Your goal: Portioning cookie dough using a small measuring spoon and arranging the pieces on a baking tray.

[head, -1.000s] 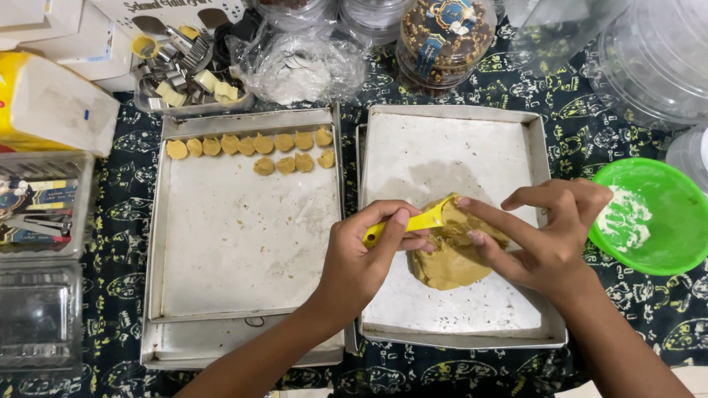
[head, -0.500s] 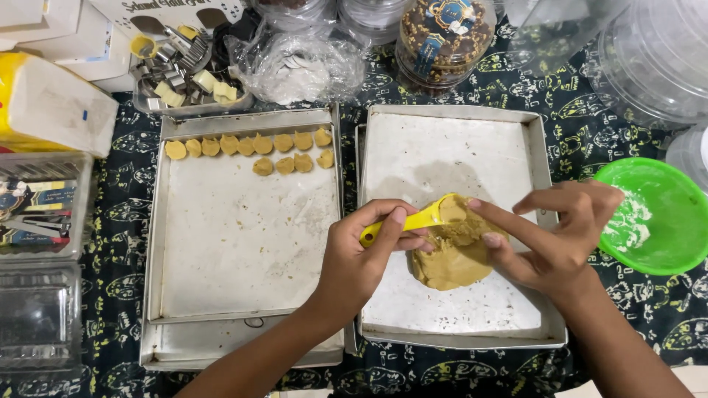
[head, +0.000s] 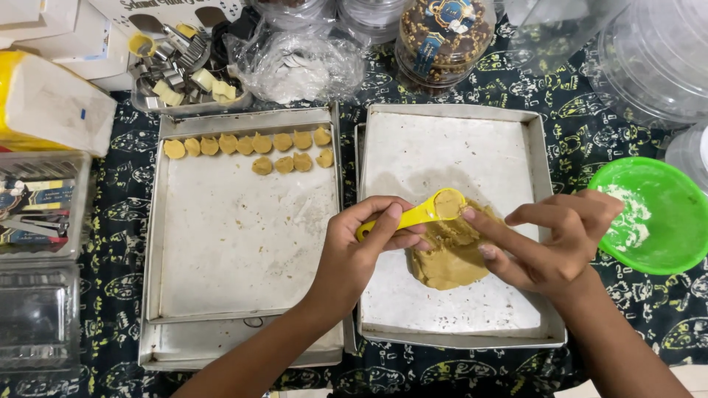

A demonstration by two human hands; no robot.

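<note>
Head view: left hand grips a yellow measuring spoon packed with dough, right hand empty, fingertip beside the bowl above the dough lump

A green bowl dusted with flour sits at right, a jar of dark sweets far centre, a tin of metal cutters far left.
</note>
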